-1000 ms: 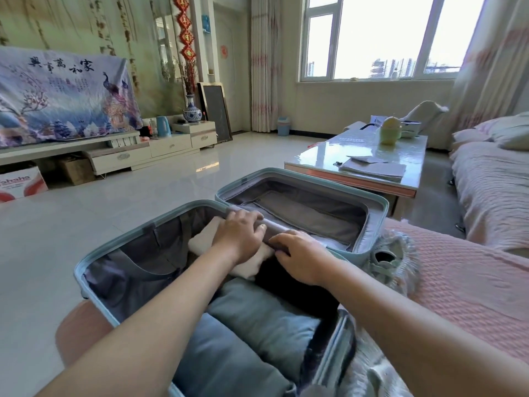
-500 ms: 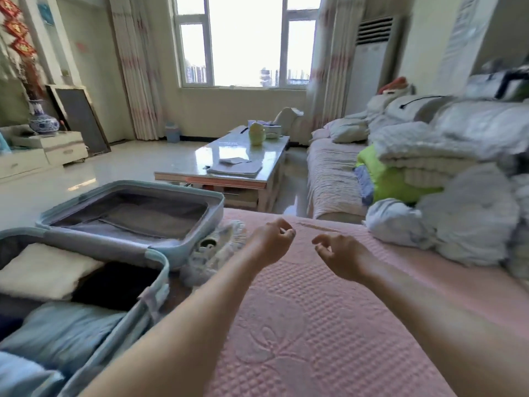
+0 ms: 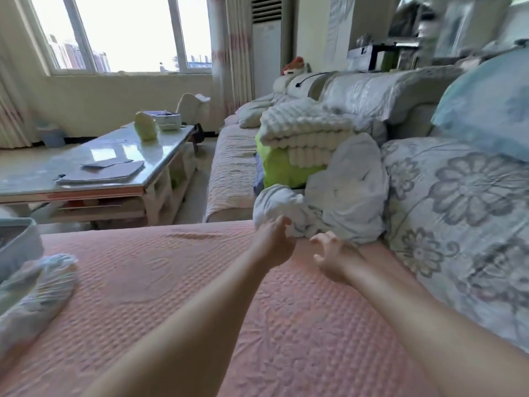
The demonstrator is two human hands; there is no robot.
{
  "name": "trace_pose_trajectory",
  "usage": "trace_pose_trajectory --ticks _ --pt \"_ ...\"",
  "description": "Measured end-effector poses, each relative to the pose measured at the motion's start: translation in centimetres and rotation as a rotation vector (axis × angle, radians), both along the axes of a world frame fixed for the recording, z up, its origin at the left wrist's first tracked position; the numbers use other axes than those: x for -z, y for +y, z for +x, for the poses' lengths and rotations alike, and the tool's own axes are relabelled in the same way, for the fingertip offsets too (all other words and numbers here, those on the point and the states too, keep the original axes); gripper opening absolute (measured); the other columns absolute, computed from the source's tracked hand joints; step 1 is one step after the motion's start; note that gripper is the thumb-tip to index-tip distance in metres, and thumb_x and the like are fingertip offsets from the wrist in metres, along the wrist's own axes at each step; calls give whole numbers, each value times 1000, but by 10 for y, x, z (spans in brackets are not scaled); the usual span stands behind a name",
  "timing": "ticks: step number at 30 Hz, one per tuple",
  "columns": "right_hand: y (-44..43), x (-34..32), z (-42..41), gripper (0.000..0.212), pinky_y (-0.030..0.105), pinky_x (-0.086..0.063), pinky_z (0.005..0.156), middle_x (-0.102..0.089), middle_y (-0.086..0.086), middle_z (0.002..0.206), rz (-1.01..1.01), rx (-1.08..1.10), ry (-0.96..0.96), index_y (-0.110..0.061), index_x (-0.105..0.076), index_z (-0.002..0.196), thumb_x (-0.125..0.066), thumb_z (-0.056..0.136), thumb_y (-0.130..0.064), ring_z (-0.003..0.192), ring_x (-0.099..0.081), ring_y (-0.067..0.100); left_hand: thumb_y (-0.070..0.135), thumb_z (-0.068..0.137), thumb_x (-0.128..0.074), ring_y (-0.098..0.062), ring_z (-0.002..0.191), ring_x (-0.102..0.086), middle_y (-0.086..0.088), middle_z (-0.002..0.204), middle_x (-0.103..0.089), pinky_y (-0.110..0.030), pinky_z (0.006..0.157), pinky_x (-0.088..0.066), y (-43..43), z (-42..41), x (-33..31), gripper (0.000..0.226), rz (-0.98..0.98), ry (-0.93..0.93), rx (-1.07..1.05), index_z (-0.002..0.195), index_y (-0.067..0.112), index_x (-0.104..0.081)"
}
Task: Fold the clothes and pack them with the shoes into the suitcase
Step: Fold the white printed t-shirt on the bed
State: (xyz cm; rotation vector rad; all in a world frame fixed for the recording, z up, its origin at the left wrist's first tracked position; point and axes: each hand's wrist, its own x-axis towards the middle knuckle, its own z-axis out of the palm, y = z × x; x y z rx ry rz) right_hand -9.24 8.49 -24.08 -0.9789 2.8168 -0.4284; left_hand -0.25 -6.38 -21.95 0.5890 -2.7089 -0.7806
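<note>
One white garment (image 3: 276, 203), left hand (image 3: 274, 246) maybe touching; suitcase (image 3: 17, 239) cropped.

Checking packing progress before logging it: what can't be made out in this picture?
- Suitcase: head view, cut by the left edge, contents unseen.
- Shoes: head view, motion-blurred, partly cut by the left edge.
- Left hand at the white garment: head view, hand's back hides any grip.
- Shelf clutter: head view, blurred.

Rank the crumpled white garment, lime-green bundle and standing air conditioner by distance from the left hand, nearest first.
1. Crumpled white garment, right at the left hand.
2. Lime-green bundle, behind it on the sofa.
3. Standing air conditioner, upright at the room's far end.
</note>
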Motion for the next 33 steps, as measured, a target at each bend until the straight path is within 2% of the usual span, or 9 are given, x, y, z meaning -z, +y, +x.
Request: trace_pose_trajectory --ticks 5,8,11,13,16,21,24,28,33 --pt "-45 28 -68 79 36 -27 118 -10 13 165 -205 12 -7 -22 -23 158 -64 90 -26 150 -21 29 37 92 -55 -28 151 -4 -8 165 -3 -42 122 -13 -30 -78 27 81 -182 -64 -44 157 26 -8" --pt "-78 32 -84 89 41 -27 118 4 14 166 -287 20 -17 -34 0 160 -61 95 -39 151 -16 34 48 91 -59 -25 152 5 -6 165 11 -44 121 -14 -59 -102 39 95 -260 -144 -57 157 29 6" --pt "-102 34 -90 97 38 -37 112 -29 14 161 -328 36 -47 -37 7 159 -63 92 -31 139 -42 33 41 87 -69 -30 146 -27 -11 164 -14 -42 116 -30 -84 -109 54 98 -122 -138 -2 158 27 -2" --pt "-111 42 -87 77 34 -45 103 -53 14 144 -307 36 -53 -32 -28 155 -65 88 -25 128 -54 31 38 84 -74 -31 131 -48 -14 149 -44 -37 111 -35 -89 -103 71 100 -86 -65 42 158 26 -8" --pt "-106 57 -67 27 37 -49 83 -69 14 113 -272 7 9 -21 -64 113 -64 87 -30 108 -64 34 31 83 -76 -24 107 -61 -4 123 -62 -21 87 -39 -89 -80 90 93 -70 38 83 157 30 -20" --pt "-63 66 -29 29 37 -46 78 -66 15 101 -424 -82 140 -17 -72 94 -54 82 -36 97 -60 37 45 72 -82 -33 119 -46 -9 136 -45 -42 93 -49 -79 -36 86 87 -407 249 101 147 31 -42" --pt "-37 64 -5 20 40 -43 97 -54 16 128 -482 -178 248 -19 -72 96 -59 84 -28 115 -52 36 52 63 -83 -36 134 -33 -11 153 -26 -45 106 -36 -67 -11 77 110 -426 297 149 155 34 -24" --pt "-5 38 49 21 21 -36 100 -41 2 151 -521 -301 27 -20 -67 111 -64 91 -15 133 -46 19 60 70 -61 -33 106 -61 -8 120 -66 -40 90 -52 -39 40 44 64 -322 115 289 124 26 -65" --pt "29 27 137 27 28 -44 101 -52 -6 136 -501 -300 -72 -21 -66 118 -67 91 -20 119 -58 15 35 87 -68 -19 90 -57 4 103 -61 -25 73 -38 7 132 12 33 -316 -111 273 119 28 -62"
